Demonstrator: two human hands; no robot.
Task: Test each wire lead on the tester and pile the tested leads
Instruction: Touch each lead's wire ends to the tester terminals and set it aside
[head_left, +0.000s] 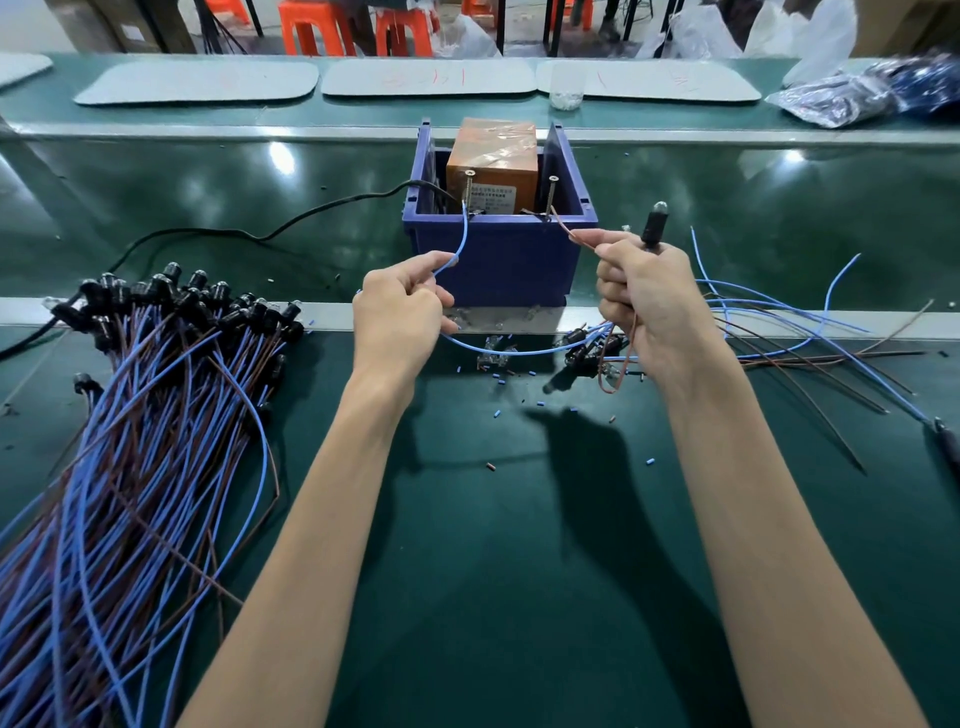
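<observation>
Forearms (322, 519) spanned the bench (493, 545) so the left hand (400, 312), fingers pinching the blue wire (464, 236), and the right hand (649, 301), fingers gripping the bulb holder (653, 228) and brown wire (563, 226), bridged the tester (493, 161) screws (470, 187).

Bright, even light from overhead. Glare spots gleam on the green belt (280, 156). A dark, soft-edged shadow falls mid-table (493, 597). Edges bow with wide-angle distortion; bags (857, 93) top right are smeared and wires (130, 467) lower left slightly soft.

Single wide-angle head-worn view, forward and down, close over the green bench (493, 545), facing the tester (498, 260).
</observation>
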